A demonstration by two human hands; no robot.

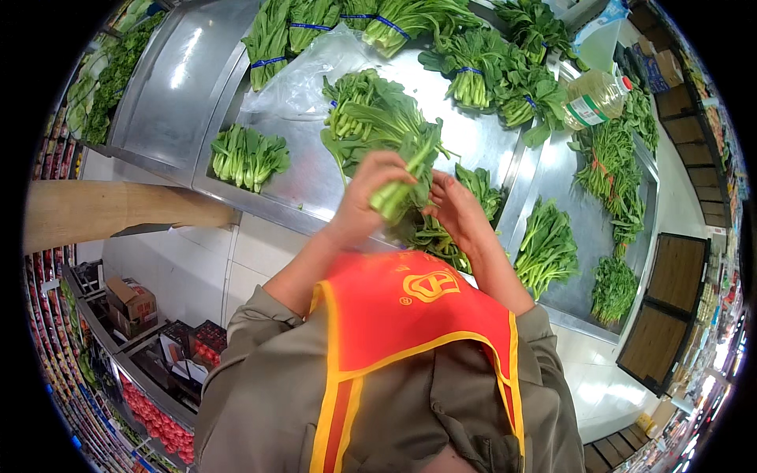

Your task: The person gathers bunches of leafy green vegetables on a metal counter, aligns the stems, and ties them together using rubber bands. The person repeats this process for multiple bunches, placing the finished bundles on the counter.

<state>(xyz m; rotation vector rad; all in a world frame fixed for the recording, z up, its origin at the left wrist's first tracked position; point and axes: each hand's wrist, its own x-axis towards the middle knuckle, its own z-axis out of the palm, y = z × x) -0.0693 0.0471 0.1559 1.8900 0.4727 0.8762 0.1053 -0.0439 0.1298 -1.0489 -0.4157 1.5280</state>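
Note:
My left hand (378,183) grips a bunch of leafy greens (395,198) by its pale stalks, with the leaves pointing up and away from me. At the right side of that bunch is my right hand (454,204), its fingers curved against or very near the leaves; contact is hard to make out. Just beyond lies a bunch of greens (355,112) tied with blue tape on the steel display counter (295,192). More greens (440,239) lie under my right wrist, partly hidden. Some of the held stalks are blurred.
Blue-taped bunches (313,26) line the counter's back beside a clear plastic bag (307,74). Short bok choy (248,156) sits at left. An oil bottle (594,100) lies at right, near orange-tied greens (603,168) and loose greens (547,245). A wooden post (124,210) stands left.

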